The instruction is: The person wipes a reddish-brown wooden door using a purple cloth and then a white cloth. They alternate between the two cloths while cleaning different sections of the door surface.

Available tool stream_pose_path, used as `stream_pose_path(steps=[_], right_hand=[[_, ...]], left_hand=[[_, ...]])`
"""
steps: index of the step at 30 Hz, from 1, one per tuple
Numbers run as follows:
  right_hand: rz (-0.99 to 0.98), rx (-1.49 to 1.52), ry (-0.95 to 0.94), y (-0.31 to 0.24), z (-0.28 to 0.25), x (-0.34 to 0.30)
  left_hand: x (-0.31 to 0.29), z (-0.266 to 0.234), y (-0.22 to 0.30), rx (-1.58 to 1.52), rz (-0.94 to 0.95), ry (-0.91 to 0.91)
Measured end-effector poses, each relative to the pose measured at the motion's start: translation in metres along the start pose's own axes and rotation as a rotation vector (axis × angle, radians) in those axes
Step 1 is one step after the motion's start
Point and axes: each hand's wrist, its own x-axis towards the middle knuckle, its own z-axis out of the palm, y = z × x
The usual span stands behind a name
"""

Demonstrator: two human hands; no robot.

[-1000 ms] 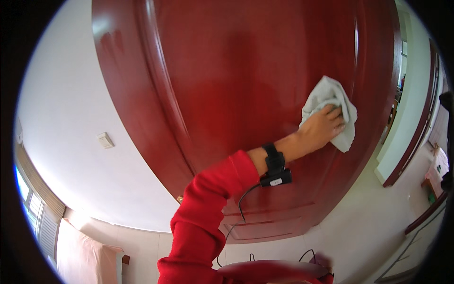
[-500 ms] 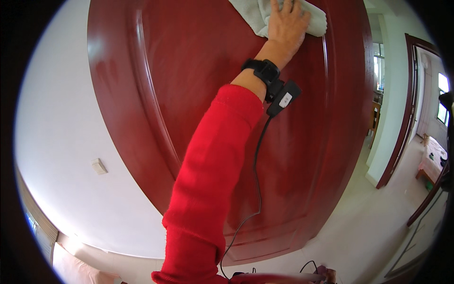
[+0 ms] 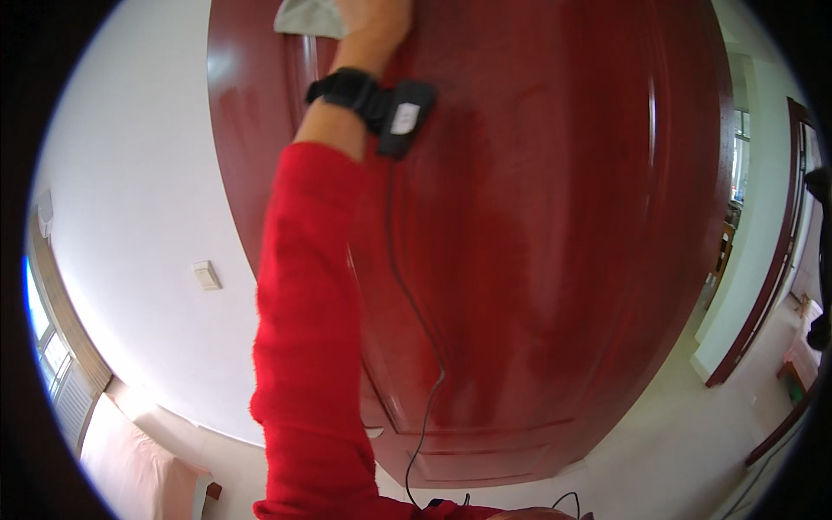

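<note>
One left hand [image 3: 377,19], grip impossible to tell, touches a pale cloth [image 3: 310,17] near the left edge of a red door [image 3: 520,217], bare toward its right edge.

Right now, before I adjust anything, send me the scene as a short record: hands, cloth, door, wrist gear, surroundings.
Left hand: on the cloth, cut off by the top edge; finger pose cannot be told
Right hand: not in view
Cloth: pale grey, partly visible, over the left side of the door
Door: dark red, panelled, glossy
Wrist gear: black strap with a black box; dark cable hanging from it
Sleeve: red
Left surroundings: white wall with a switch plate
</note>
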Motion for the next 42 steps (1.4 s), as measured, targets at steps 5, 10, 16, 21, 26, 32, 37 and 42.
stream_pose_path(steps=[5, 10, 16, 21, 26, 32, 37, 42], right_hand=[[-0.070, -0.045, -0.097, 0.028, 0.010, 0.031], [-0.103, 0.136, -0.012, 0.005, 0.026, 0.055], [0.021, 0.155, -0.053, -0.032, 0.036, 0.042], [0.077, 0.231, 0.028, -0.025, 0.029, 0.018], [0.226, 0.122, 0.143, -0.012, 0.029, 0.003], [0.186, 0.136, 0.149, 0.003, 0.042, -0.010], [0.016, 0.170, 0.156, -0.021, 0.040, -0.015], [0.152, 0.346, 0.019, -0.052, 0.028, -0.012]], left_hand=[[-0.024, -0.033, -0.076, -0.274, 0.042, -0.141], [-0.058, -0.046, -0.089, -0.364, 0.036, -0.253], [-0.088, -0.047, -0.079, -0.252, 0.210, -0.203], [-0.046, -0.032, -0.057, -0.273, 0.181, -0.181], [-0.016, -0.020, 0.003, -0.378, 0.183, -0.087], [-0.044, -0.023, 0.073, -0.493, 0.373, -0.190], [-0.120, -0.054, 0.110, -0.544, 0.517, -0.271], [-0.209, -0.104, 0.122, -0.693, 0.704, -0.501]])
